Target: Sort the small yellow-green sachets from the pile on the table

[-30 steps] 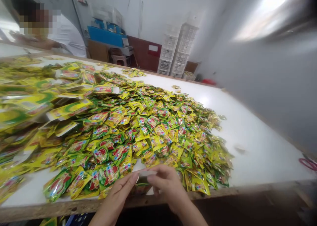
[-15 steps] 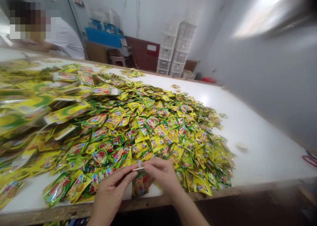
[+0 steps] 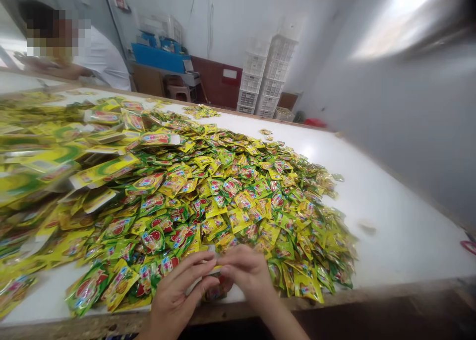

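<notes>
At the near edge of the table, my left hand (image 3: 186,285) and my right hand (image 3: 247,273) meet with fingertips closed together. Between them shows a sliver of a thin yellowish piece, mostly covered by the fingers; its kind I cannot make out. Just beneath the fingertips lies a small candy-style packet (image 3: 216,291) with a red print, partly hidden. A large heap of small green and yellow packets (image 3: 241,201) spreads in front of both hands. Watermelon pictures show on some of them.
Yellow and green cardboard boxes (image 3: 106,171) lie on the heap at the left. Across the white table (image 3: 390,221), a person in a white top (image 3: 106,57) sits at far left. Stacked white crates (image 3: 273,72) stand by the wall. A red-handled item (image 3: 468,246) lies at right.
Both hands stay together at the table edge. The fingertips have closed in, and the pale thin edge between them is now more covered. The view has shifted slightly.
</notes>
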The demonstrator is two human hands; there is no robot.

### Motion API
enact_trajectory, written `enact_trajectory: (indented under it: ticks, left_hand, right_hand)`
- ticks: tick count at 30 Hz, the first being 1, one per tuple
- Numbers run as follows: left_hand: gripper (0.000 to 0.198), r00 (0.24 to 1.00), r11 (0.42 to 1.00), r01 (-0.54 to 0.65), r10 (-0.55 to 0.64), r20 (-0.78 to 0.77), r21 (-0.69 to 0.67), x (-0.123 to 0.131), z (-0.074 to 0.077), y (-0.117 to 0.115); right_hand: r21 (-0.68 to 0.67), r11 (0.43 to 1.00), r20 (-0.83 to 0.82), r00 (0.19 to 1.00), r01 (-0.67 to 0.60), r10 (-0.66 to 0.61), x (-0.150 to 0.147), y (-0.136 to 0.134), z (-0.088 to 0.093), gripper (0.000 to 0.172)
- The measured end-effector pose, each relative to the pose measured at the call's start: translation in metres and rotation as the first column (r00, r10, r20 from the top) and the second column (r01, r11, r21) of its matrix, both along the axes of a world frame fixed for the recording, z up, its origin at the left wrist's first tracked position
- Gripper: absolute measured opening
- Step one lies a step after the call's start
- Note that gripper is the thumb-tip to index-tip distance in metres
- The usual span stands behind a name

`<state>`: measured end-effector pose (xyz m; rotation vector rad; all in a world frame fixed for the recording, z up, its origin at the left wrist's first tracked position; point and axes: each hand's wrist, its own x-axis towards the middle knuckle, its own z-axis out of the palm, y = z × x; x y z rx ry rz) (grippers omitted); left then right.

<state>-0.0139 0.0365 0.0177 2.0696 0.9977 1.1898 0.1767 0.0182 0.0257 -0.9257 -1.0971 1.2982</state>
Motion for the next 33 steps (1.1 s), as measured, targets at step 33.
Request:
enact_trajectory:
  ticks: [33]
  left_hand:
    - [0.042, 0.946, 0.928, -0.309, 0.322, 0.031, -0.207, -0.022, -0.005, -0.026]
  right_hand:
    - [0.366, 0.917, 0.875, 0.393, -0.158, -0.281, 0.044, 0.119, 0.068, 0.044]
